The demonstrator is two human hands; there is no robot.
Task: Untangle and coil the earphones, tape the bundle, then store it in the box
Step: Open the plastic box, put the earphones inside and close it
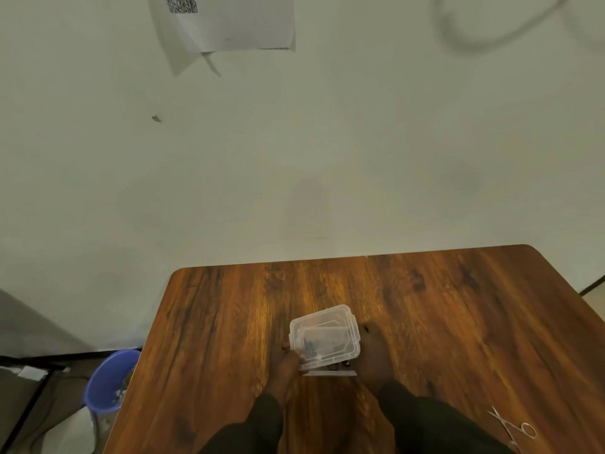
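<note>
A person sits at a brown wooden table (425, 306) and holds a small clear plastic box (324, 337) with both hands. The left hand (286, 365) is at the box's left side, and its fingers curl around that edge, so it is holding the box. The right hand (373, 358) is pressed against the right side of the box. It is dark and blurry, so I cannot tell how its fingers sit.

The lid looks like it is on top of the box. Through the cloudy plastic I can see dark shapes inside. These may be the earphones (314, 347), but they are too fuzzy to be sure. A small dark bit also peeks out just under the box's near edge.

Both arms wear dark sleeves, cut off at the bottom of the view.

Silver scissors (514, 430) lie well apart, near the right corner, partly cut off. A blue bucket (109, 381) stands on the floor left of the table, half hidden by it. A paper sheet (235, 24) hangs on the wall, and its top is cut off.
</note>
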